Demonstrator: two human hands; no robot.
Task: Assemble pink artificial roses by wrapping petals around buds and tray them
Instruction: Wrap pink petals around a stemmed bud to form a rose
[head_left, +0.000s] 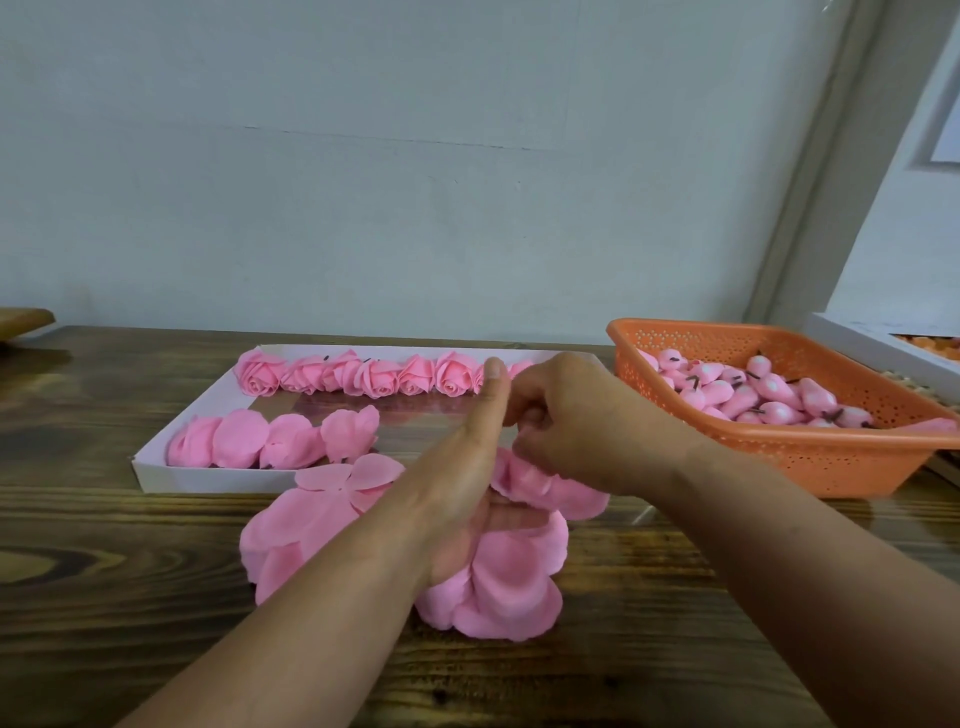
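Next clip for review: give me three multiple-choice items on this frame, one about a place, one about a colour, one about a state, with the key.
1. Where do the finished roses lie?
A. along the far side of the white tray
B. in the basket
C. on the bare table

2. What colour is the basket holding the buds?
A. blue
B. orange
C. white

3. How does the right hand stand?
A. flat on the table
B. fingers curled, pinching pink material
C. inside the basket

Key: 1 A, the roses line the tray's far side. 2 B, its perforated walls are orange. 3 B, its fingers curl above the loose petals, against the straight-fingered left hand.
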